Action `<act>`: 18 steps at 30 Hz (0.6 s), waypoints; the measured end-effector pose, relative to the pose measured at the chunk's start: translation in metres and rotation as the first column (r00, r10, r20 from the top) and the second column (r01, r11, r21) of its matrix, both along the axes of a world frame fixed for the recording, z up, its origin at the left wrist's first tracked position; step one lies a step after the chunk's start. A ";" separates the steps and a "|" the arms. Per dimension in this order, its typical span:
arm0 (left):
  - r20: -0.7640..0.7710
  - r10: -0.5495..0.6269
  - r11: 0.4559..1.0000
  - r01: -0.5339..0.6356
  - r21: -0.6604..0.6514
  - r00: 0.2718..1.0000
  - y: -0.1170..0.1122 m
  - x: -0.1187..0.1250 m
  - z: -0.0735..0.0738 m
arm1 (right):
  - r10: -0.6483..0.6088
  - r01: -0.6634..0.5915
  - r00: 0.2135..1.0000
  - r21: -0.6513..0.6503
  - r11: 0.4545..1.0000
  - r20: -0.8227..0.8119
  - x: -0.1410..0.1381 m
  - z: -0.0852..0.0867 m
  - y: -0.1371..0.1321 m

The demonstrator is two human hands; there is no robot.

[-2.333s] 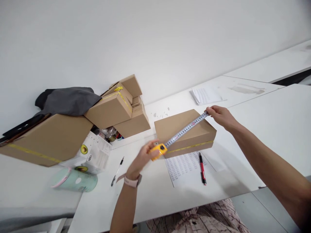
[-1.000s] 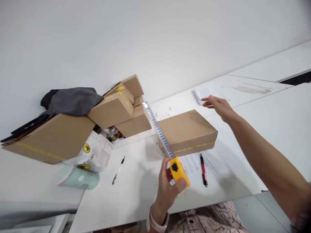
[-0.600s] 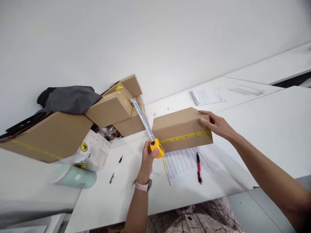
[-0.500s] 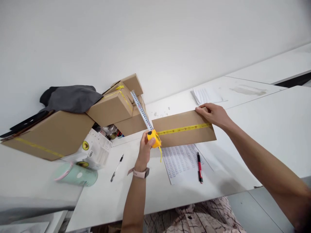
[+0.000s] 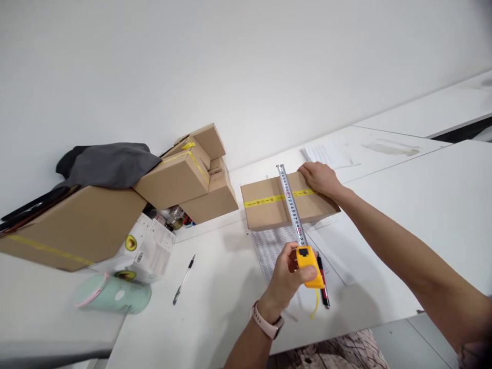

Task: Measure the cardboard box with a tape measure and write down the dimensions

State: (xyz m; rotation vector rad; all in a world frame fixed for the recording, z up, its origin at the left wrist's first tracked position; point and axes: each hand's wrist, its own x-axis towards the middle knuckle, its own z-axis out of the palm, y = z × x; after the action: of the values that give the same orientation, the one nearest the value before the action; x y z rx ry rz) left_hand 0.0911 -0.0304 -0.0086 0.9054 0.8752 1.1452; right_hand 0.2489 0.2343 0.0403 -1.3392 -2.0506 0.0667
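My left hand (image 5: 286,279) is closed around a yellow tape measure (image 5: 309,267), thumb on its near face. Its silver blade (image 5: 290,205) sticks out across the top of a cardboard box (image 5: 265,214) and a little past the far edge. Yellow tape runs lengthwise along the box. My right hand (image 5: 321,179) grips the far right edge of the box; its fingertips are partly hidden. Under the box and the tape measure lies a printed sheet (image 5: 265,251), with a red and black pen (image 5: 325,294) partly covered by the tape measure.
Several cardboard boxes (image 5: 172,179) are stacked at the left, with a dark grey cloth (image 5: 111,165) on top. Nearby are a white carton (image 5: 154,246), a mint green tumbler (image 5: 123,294) and a pen (image 5: 184,279). Papers (image 5: 326,155) lie near the wall.
My left hand has brought the tape measure right and nearer, so its blade now crosses the box. The box has tilted, showing its near side. My right hand has shifted slightly left along the edge.
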 end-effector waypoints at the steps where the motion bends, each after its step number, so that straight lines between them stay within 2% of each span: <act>1: 0.024 -0.006 0.999 0.007 -0.031 1.000 -0.001 0.003 -0.004 | 0.023 -0.024 1.000 0.038 0.999 0.008 0.000 -0.001 -0.001; 5: 0.066 -0.008 0.997 0.013 -0.076 0.998 -0.006 0.009 -0.014 | 0.136 -0.146 0.987 0.147 0.978 0.080 -0.001 -0.001 -0.003; 11: 0.095 -0.002 0.996 0.011 -0.093 0.995 -0.007 0.015 -0.025 | 0.274 -0.312 0.934 0.149 0.938 0.230 0.001 0.001 -0.001; 15: 0.032 -0.001 0.997 0.003 -0.077 0.999 -0.006 0.018 -0.034 | 0.304 -0.349 0.916 0.149 0.925 0.261 0.003 -0.001 0.001; 18: -0.032 0.012 0.999 -0.013 -0.043 0.999 -0.001 0.017 -0.032 | 0.293 -0.339 0.924 0.166 0.926 0.247 0.002 -0.003 0.002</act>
State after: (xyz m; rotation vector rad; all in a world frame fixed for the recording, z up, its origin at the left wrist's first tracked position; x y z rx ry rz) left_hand 0.1079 -0.0310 -0.0410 0.8858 0.9296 1.1214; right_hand 0.2508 0.2365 0.0376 -0.9102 -2.3728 -0.1535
